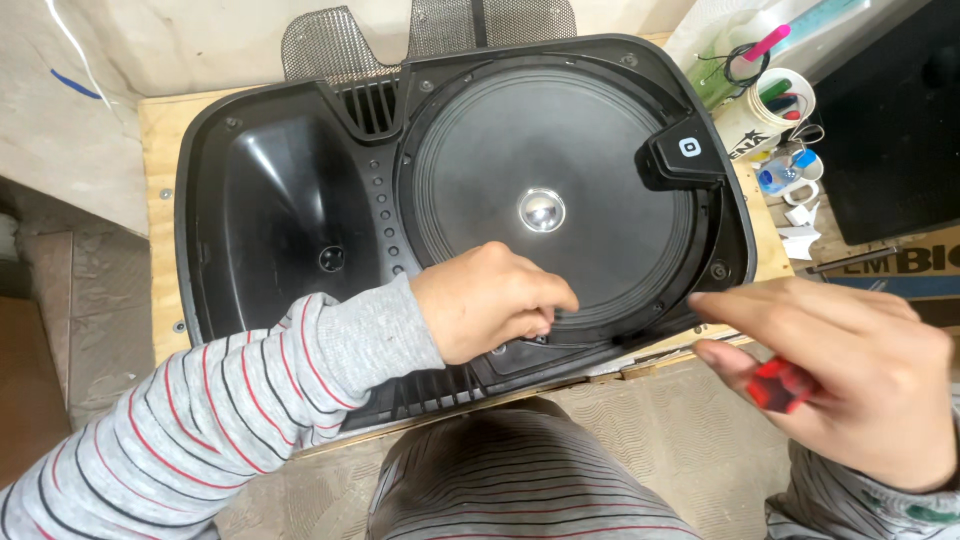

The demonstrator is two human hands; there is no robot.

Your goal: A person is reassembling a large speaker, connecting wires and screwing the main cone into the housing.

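A large black speaker cabinet (pixel 205 190) lies face up on a wooden table (pixel 160 130). Its round black woofer cone (pixel 545 150) has a shiny metal cap (pixel 541 210) in the middle. A horn opening (pixel 290 215) fills the cabinet's left half. My left hand (pixel 485 300), in a grey striped sleeve, rests on the woofer's near rim with its fingertips pinched together on something too small to make out. My right hand (pixel 850 370) hovers off the cabinet's near right corner and grips a red translucent tool handle (pixel 782 385); the tool's tip is hidden.
Two metal mesh grilles (pixel 330 45) lie behind the cabinet. At the right stand a white cup of pens (pixel 780 105), a small blue-capped bottle (pixel 790 175) and a cardboard box (pixel 900 265). A dark panel (pixel 890 120) fills the far right.
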